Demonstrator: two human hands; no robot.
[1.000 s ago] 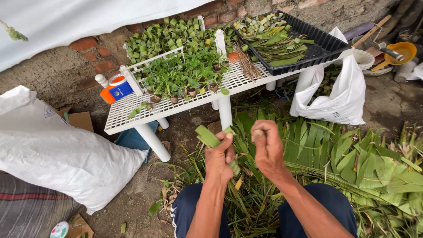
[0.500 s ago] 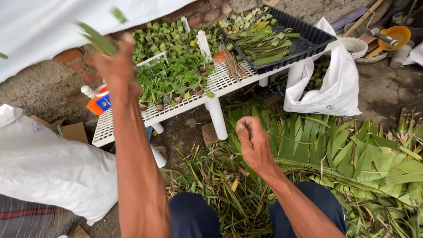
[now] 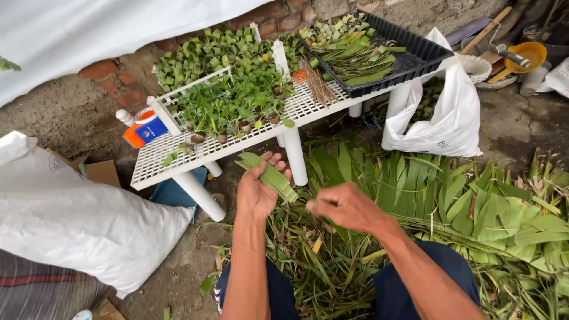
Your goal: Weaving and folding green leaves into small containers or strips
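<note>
My left hand (image 3: pixel 256 191) holds a folded strip of green leaf (image 3: pixel 269 175) in front of the white rack's edge. My right hand (image 3: pixel 344 207) hovers just right of it with fingers pinched together; what it pinches is too small to tell. Both hands are above a heap of long green leaves (image 3: pixel 450 201) on the ground between my knees. Small seedlings in leaf cups (image 3: pixel 228 106) stand on the white plastic rack (image 3: pixel 172 160). Empty folded leaf cups (image 3: pixel 198 56) fill its back part.
A black tray (image 3: pixel 415 56) with cut leaf strips sits at the rack's right end. A white plastic bag (image 3: pixel 450 118) hangs beside it. A big white sack (image 3: pixel 65 219) lies at left, an orange-and-blue carton (image 3: pixel 145 129) on the rack. Tools and an orange funnel (image 3: pixel 530 54) are far right.
My left hand, raised high toward the rack half a second ago, has come back down in front of me with a leaf strip. My right hand has shifted slightly right.
</note>
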